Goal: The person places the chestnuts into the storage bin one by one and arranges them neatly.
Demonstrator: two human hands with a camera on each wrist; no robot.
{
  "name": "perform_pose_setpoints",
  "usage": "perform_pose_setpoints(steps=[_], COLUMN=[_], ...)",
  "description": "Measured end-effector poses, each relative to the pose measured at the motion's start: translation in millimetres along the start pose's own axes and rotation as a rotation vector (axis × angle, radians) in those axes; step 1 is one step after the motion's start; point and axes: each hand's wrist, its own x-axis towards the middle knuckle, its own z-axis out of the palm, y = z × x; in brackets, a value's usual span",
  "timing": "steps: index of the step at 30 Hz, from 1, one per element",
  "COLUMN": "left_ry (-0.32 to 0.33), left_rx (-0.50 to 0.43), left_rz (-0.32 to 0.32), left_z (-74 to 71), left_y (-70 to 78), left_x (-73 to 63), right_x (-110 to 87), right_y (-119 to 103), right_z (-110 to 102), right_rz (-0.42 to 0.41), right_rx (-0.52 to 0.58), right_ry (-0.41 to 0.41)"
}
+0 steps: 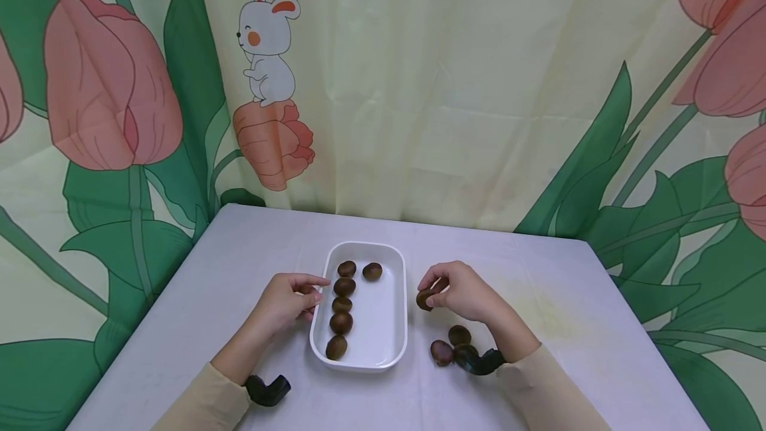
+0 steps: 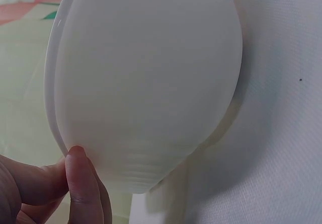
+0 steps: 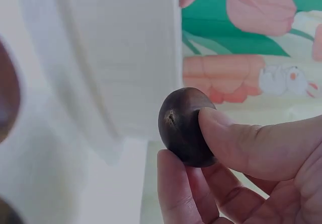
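My right hand [image 1: 463, 291] pinches a glossy brown chestnut [image 3: 184, 127] between thumb and fingertips, just right of the white tray [image 1: 383, 359]. A pale scar shows on the chestnut's side in the right wrist view. My left hand [image 1: 286, 301] holds the tray's left rim, thumb and fingertips at its edge in the left wrist view. Inside the tray, several chestnuts [image 1: 341, 323] form a column along the left side. One more chestnut [image 1: 372, 271] lies at the top, right of that column.
Three loose chestnuts [image 1: 441, 352] lie together on the white-covered table [image 1: 556, 298], below my right hand. The black wrist mount [image 1: 481, 361] on my right arm overlaps one of them. Behind the table hangs a curtain [image 1: 419, 98] printed with tulips and a rabbit.
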Motion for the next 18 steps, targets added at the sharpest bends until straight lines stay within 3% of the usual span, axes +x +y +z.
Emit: perform_pose_setpoints(steps=[18], left_ry=[0.004], left_rx=[0.003], left_rz=[0.003], left_z=[0.1], left_y=[-0.7], left_x=[0.8], right_x=[26.4], right_y=[-35.9], right_z=[3.9], right_rz=[-0.046], right_rx=[0.039], right_ry=[0.006])
